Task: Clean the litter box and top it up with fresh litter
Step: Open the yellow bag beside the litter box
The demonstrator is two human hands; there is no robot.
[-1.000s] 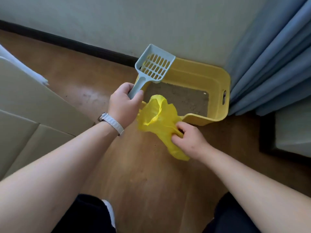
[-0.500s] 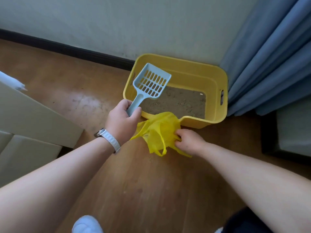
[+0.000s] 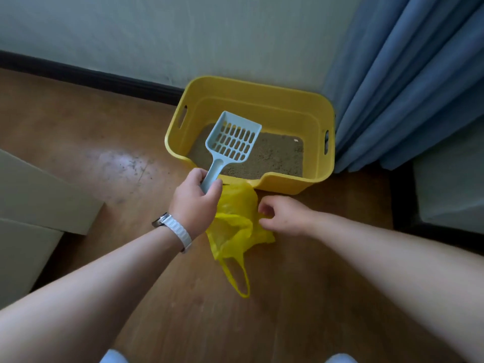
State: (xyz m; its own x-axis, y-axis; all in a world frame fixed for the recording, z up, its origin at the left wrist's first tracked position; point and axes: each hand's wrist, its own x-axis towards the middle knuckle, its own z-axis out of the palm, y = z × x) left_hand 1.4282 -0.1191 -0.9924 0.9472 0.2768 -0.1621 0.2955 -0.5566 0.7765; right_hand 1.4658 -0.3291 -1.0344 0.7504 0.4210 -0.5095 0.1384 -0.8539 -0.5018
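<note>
**Lowering scoop (image 3: 233,140) over litter box (image 3: 262,87)**

Compared with half a second earlier, the slotted blue scoop is held lower over the yellow box, its handle clasped by the left hand (image 3: 195,205) at the box's front edge. Grey-brown litter (image 3: 275,158) is spread level inside. The yellow bag (image 3: 235,226) has been let slump before the box. Beside it the right hand (image 3: 282,216) is curled, and any pinch cannot be told.
</note>
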